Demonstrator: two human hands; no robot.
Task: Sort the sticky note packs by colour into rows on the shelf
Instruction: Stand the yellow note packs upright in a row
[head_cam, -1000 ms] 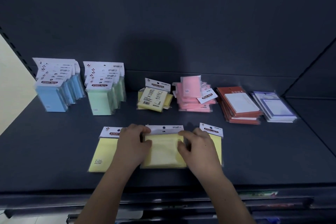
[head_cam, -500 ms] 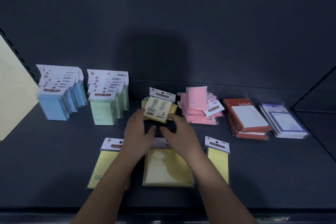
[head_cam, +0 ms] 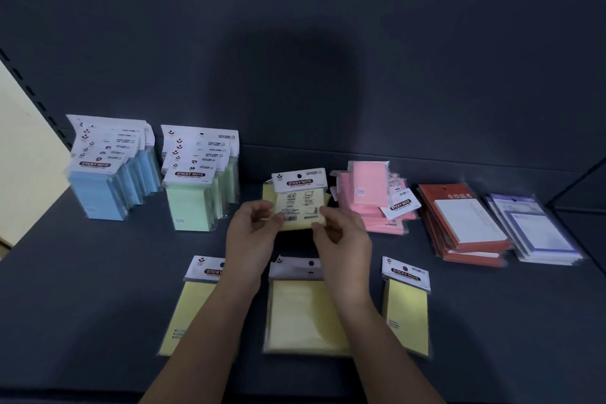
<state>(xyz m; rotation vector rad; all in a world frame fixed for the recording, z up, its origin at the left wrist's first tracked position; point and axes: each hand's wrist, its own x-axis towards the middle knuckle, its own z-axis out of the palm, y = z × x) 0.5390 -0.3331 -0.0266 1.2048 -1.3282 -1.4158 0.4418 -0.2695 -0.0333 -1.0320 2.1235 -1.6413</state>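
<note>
A small yellow pack (head_cam: 300,203) is pinched upright over the yellow pile (head_cam: 268,195). Three yellow packs (head_cam: 303,318) lie flat along the shelf (head_cam: 98,289) front. Blue packs (head_cam: 98,193) and green packs (head_cam: 190,207) stand in rows back left; pink packs (head_cam: 370,203) lie heaped.

Across the back of the shelf (head_cam: 82,289) we see, left to right, two upright rows of packs (head_cam: 101,193) and four loose heaps (head_cam: 367,203); in front of them three flat packs (head_cam: 406,315) lie side by side.
</note>
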